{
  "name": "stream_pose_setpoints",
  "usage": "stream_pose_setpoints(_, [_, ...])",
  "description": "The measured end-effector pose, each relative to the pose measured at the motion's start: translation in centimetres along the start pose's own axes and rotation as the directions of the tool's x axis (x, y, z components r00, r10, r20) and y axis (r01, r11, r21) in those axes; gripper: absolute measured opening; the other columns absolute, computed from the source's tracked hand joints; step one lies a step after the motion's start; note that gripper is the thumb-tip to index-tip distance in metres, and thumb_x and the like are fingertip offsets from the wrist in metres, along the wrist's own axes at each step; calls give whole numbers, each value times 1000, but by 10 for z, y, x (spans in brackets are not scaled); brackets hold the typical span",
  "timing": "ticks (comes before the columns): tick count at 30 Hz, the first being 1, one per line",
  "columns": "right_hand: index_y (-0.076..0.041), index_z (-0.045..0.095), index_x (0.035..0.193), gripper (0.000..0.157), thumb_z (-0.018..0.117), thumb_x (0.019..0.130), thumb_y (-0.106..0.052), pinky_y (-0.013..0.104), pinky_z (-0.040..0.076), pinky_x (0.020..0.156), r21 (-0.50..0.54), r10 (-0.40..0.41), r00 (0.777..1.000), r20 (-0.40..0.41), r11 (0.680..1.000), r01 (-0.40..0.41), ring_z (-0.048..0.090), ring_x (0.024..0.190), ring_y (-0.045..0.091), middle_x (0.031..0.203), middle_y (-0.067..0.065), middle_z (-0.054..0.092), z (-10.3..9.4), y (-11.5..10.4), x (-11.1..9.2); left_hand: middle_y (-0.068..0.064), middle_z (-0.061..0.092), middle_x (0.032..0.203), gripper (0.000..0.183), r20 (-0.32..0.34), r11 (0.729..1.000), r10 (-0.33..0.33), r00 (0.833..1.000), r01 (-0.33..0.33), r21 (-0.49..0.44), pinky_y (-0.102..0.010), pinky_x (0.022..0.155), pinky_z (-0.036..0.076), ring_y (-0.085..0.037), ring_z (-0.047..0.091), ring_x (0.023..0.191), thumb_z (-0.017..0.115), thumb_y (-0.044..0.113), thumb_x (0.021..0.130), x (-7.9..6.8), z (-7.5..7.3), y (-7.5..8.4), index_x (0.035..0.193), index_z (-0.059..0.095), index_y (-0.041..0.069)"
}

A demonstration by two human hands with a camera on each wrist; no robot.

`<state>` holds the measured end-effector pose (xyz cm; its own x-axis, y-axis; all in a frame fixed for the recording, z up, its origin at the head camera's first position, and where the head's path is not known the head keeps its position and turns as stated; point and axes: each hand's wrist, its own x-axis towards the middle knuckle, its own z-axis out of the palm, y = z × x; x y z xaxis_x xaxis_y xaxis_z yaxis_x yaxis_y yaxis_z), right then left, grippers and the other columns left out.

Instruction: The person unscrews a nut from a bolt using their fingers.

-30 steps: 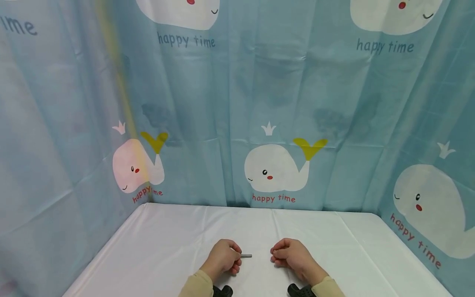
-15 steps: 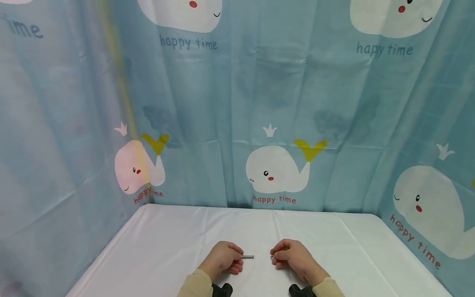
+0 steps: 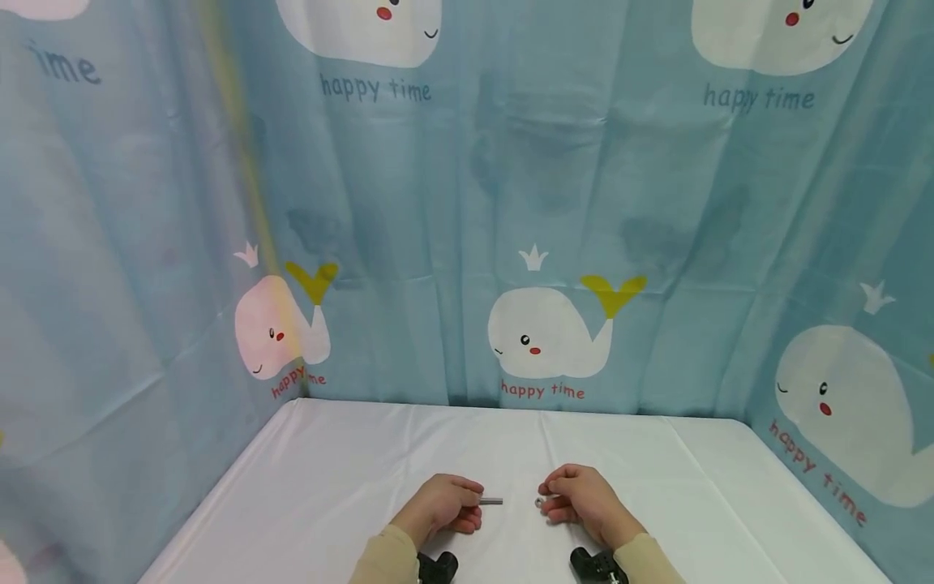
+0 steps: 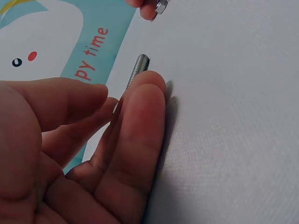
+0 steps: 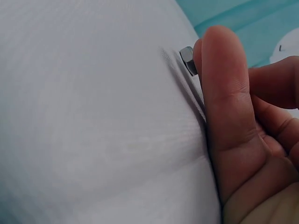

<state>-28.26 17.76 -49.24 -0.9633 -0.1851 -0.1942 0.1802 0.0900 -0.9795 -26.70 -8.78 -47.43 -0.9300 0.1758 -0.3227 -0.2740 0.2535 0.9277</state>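
My left hand (image 3: pixel 443 504) pinches a silver threaded rod (image 3: pixel 492 501). Its threaded end sticks out past the fingertips toward the right; whether the hidden end has a head I cannot tell. Close up in the left wrist view, the threads of the rod (image 4: pixel 138 70) show beyond the fingers. Facing it across a short gap, my right hand (image 3: pixel 585 501) holds a small metal hex nut (image 3: pixel 539 502) at its fingertips. In the right wrist view the nut (image 5: pixel 188 60) peeks out beside the fingers. Rod and nut are apart.
Both hands are low over a table with a white cloth (image 3: pixel 409 442). A blue curtain (image 3: pixel 409 324) printed with whales stands behind and at both sides. Black wrist devices (image 3: pixel 439 568) sit below both hands at the frame's bottom edge.
The nut has come into sight at my right fingertips, and that hand's upper fingers have shifted a little off it. The rod and left hand sit slightly farther right; the head view has shifted slightly.
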Motion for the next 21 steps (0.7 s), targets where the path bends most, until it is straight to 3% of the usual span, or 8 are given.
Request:
stream_pose_setpoints(10, [6, 62, 102, 12, 56, 97, -4, 36, 60, 65, 46, -7, 1000, 3, 999, 7, 70, 77, 23, 97, 15, 68, 3, -1, 1, -14, 68, 81, 26, -1, 999, 20, 1000, -20, -38, -28, 61, 59, -17, 68, 65, 59, 3, 96, -1, -2, -2, 119, 65, -5])
stream_pose_setpoints(21, [5, 61, 102, 12, 57, 98, -6, 34, 60, 65, 58, 8, 1000, -24, 998, -7, 69, 76, 23, 98, 16, 66, 7, 4, -7, -15, 68, 83, 39, 10, 999, -18, 1000, 19, -38, -27, 62, 59, -17, 69, 66, 57, 3, 95, -7, 0, -2, 133, 57, -5])
